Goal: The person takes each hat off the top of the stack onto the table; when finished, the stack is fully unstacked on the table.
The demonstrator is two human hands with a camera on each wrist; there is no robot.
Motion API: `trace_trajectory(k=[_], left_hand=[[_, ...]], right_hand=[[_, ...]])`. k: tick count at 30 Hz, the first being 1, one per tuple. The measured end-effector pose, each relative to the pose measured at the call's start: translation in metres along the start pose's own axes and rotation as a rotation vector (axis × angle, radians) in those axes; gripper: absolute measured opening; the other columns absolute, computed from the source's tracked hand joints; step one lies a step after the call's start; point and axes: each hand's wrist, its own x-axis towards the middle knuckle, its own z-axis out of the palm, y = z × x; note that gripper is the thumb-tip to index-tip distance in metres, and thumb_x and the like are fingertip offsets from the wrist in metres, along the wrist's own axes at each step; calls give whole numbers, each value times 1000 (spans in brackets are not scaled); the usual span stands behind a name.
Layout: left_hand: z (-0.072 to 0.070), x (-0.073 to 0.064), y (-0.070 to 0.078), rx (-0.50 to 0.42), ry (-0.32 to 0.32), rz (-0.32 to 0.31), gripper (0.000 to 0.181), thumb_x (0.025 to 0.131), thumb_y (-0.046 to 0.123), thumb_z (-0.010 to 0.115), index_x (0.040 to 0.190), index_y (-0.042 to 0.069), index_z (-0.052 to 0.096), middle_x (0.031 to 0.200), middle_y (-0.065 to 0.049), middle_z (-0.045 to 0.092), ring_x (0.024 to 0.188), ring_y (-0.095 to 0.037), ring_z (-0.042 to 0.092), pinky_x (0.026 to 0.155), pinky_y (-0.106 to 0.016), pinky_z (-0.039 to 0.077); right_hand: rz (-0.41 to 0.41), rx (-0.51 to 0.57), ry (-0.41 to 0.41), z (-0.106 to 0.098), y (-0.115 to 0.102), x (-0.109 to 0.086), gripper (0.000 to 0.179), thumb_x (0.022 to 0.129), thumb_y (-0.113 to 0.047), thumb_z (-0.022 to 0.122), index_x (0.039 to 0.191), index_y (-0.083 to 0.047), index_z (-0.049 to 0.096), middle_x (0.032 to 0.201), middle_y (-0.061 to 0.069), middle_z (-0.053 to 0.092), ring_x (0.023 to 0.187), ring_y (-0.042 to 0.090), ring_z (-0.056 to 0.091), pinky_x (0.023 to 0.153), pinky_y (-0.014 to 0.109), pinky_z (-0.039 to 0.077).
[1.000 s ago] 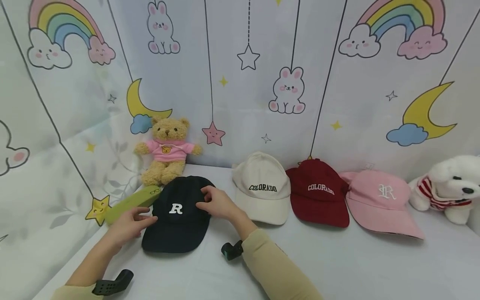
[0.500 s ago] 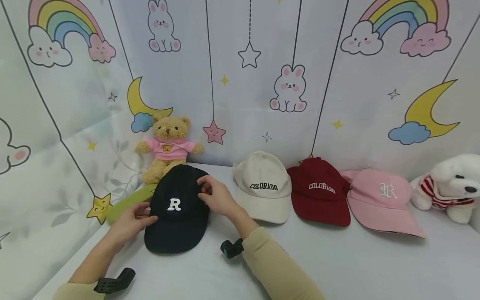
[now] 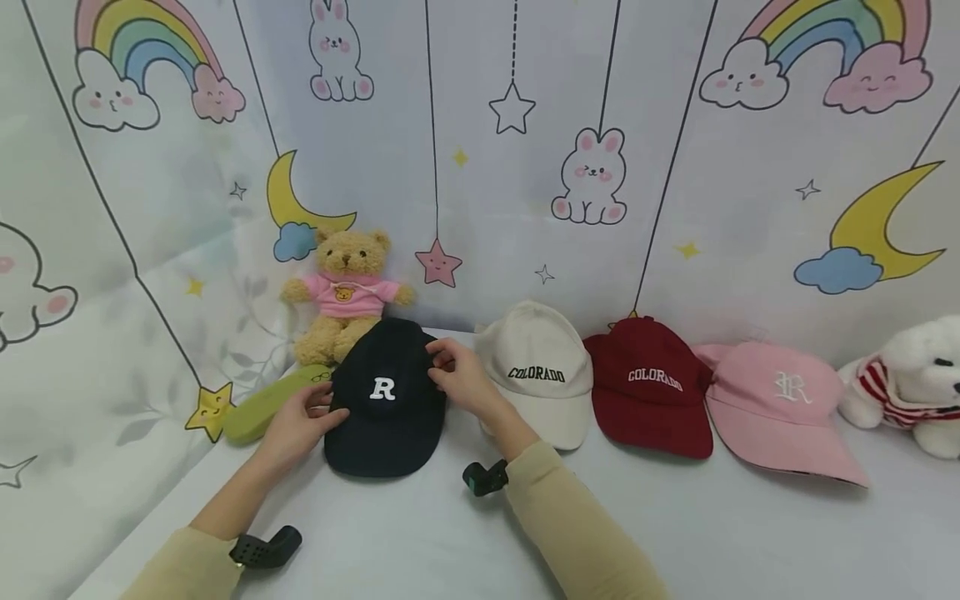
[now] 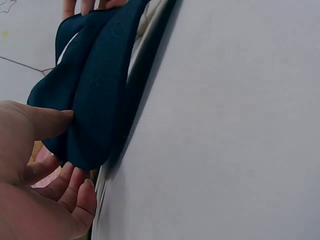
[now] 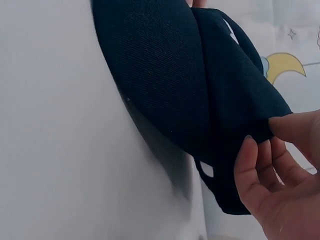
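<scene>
A dark navy cap [image 3: 386, 437] with a white letter R on its front is between the two hands in the head view, its brim toward the person. My left hand [image 3: 300, 421] pinches its left side near the brim; in the left wrist view the thumb lies on the dark cloth [image 4: 95, 95] and the fingers are beneath it. My right hand [image 3: 467, 379] pinches the right side of the crown. From the right wrist view, thumb and fingertips meet on the fabric [image 5: 160, 65]. A shadow shows under the brim. The cap's back is mostly hidden.
To the right stand a cream cap [image 3: 534, 383], a dark red cap [image 3: 651, 392], a pink cap [image 3: 780, 408] and a white plush dog [image 3: 918, 367]. Behind the navy cap sits a teddy bear [image 3: 348, 287]; a green elongated case [image 3: 262, 412] lies left. A printed curtain [image 3: 480, 208] backs the white table [image 3: 405, 533].
The navy cap's crown has risen, and then the whole cap has moved right and back with both hands. The head view has also shifted slightly. The other caps and toys stay put.
</scene>
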Motion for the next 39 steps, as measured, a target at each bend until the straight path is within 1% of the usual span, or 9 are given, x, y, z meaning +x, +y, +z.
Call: trace_trajectory(k=[3,5,8,13,19,27,31,34,39], left_hand=[[4,8,4,-5,1,3,67,96,19,69,148,-10,38,134,-31,52,119,-41,54,96,-50,46],[7,14,8,-11,6,18,67,96,19,70,147,-11,39,132,-31,53,117,-41,55,95,-49,47],[11,21,11,-10,17,15,65,96,18,70,146,-11,40,130,-30,55,115,-41,56,94,-49,47],[21,31,15,-21,32,-16,61,96,14,68,145,-10,41,131,-31,54,117,-42,55,96,-51,46],[34,47,18,-38,21,-27,62,96,16,67,146,-9,39,133,-29,52,119,-41,53,98,-51,45],[40,65,17,-61,12,-33,62,96,15,66,146,-10,39,134,-30,51,124,-42,51,102,-51,43],[41,68,16,-30,12,-60,62,96,15,66,146,-11,39,134,-31,51,125,-43,50,102,-51,43],[41,70,17,15,-6,-87,62,96,18,65,145,-11,40,134,-32,52,124,-43,51,101,-51,44],[41,76,18,71,-35,-108,61,96,19,65,144,-12,41,133,-32,53,121,-43,54,98,-51,46]], right_hand=[[33,42,6,-6,3,4,31,97,0,61,128,-1,60,101,9,56,88,20,57,77,31,55],[47,53,21,-11,3,7,32,97,0,61,129,-1,60,103,10,57,90,21,57,79,33,55],[61,42,31,-16,3,12,33,97,-1,61,130,-1,61,106,12,59,94,24,59,82,34,55],[77,42,9,-24,6,19,37,98,-1,59,136,0,58,115,16,60,101,26,60,87,35,54],[112,21,27,-34,7,22,39,99,-3,58,139,0,56,122,18,59,103,29,62,90,37,53],[101,-12,33,-39,14,27,44,98,-5,61,141,-1,55,127,18,58,114,30,57,96,40,49],[96,-16,27,-38,20,31,46,98,-6,62,143,0,53,130,20,57,118,32,56,100,42,46],[103,-14,14,-36,25,32,49,98,-7,62,145,1,50,135,21,55,122,32,55,103,42,45],[122,-25,6,-33,30,31,53,97,-9,64,146,2,48,140,21,52,125,34,52,104,43,44]])
